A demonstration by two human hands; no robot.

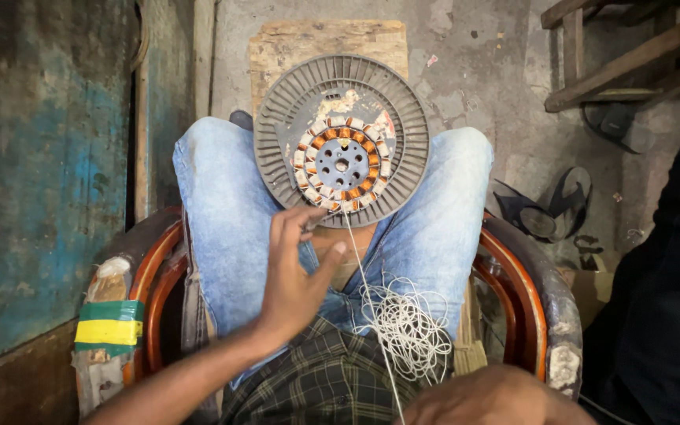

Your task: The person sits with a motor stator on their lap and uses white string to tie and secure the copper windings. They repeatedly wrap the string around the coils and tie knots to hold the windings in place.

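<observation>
The person's lap in faded blue jeans [222, 205] carries the work. Directly on it, toward twelve o'clock between the knees, rests a round grey finned metal motor disc [277, 134] with a ring of copper coils wrapped in white about its hub. At five o'clock from the disc a loose tangle of thin white thread [407, 330] lies on the thigh and the dark checked cloth [316, 386]. Under the disc's far edge a worn, pale wooden block [308, 39] stands on the stained concrete floor [482, 71].
</observation>
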